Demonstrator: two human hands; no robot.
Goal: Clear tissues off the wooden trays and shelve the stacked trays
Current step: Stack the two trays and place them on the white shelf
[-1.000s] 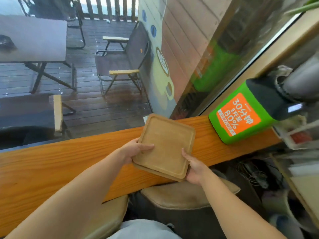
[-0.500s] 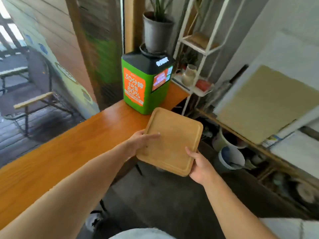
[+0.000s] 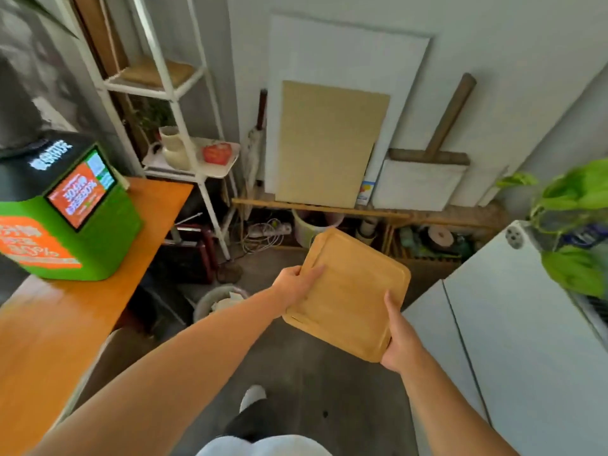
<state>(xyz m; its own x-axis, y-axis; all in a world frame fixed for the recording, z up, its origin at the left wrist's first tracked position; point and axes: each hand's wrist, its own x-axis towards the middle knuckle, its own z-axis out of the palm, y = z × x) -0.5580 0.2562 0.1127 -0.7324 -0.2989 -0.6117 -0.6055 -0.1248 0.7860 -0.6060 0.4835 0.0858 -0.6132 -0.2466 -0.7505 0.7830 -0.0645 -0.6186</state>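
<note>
I hold the stacked wooden trays (image 3: 350, 291) in front of me over the grey floor, tilted slightly, top tray bare with no tissue on it. My left hand (image 3: 294, 284) grips the stack's left edge with the thumb on top. My right hand (image 3: 399, 340) grips the near right corner from below, thumb along the rim. A white metal shelf unit (image 3: 171, 90) stands at the back left, with a flat wooden item on its upper shelf and a cream vase and red object lower down.
An orange wooden counter (image 3: 65, 324) runs along the left, carrying a green and orange box with a screen (image 3: 65, 218). A waste bin with paper (image 3: 218, 301) sits on the floor. White cabinets (image 3: 513, 340) and a leafy plant (image 3: 575, 225) stand at the right; boards lean on the back wall.
I have turned right, away from the counter and window, carrying the trays with both hands. The stack is now over the floor, facing the shelf and back wall.
</note>
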